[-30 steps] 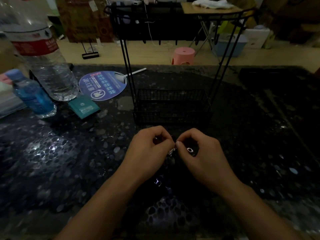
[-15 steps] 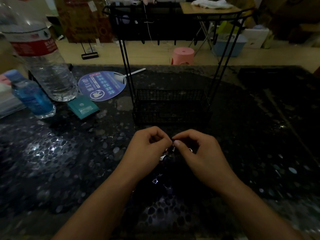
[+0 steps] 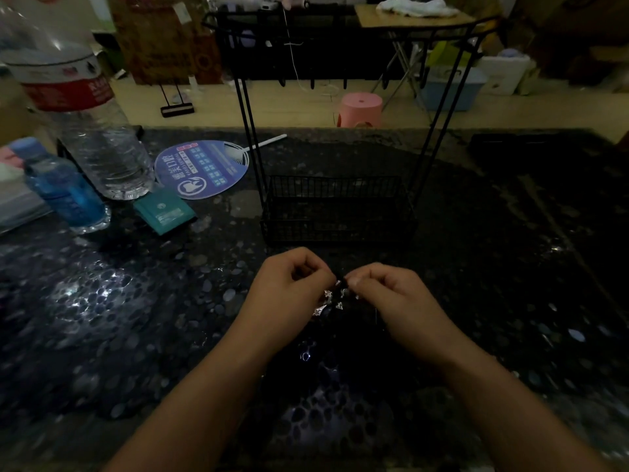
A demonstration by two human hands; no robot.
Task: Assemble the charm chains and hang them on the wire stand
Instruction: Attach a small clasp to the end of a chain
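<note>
A thin chain with small silver charms point(image 3: 332, 299) hangs between my two hands just above the dark pebbled table point(image 3: 136, 318). My left hand point(image 3: 293, 291) pinches one end of it with curled fingers. My right hand point(image 3: 391, 294) pinches the other end, fingertips almost meeting the left's. The black wire stand point(image 3: 340, 212) rises right behind my hands, with a mesh basket at its base and a top rail with hooks point(image 3: 313, 84). I see nothing hanging on the hooks.
A large water bottle point(image 3: 81, 124), a small blue bottle point(image 3: 64, 192), a round blue fan point(image 3: 204, 168) and a teal packet point(image 3: 165, 212) lie at the left. A pink stool point(image 3: 360, 109) stands on the floor beyond the table's far edge.
The charms have slid out below my fingertips and now dangle between the hands. Both hands stayed in front of the stand's basket.
</note>
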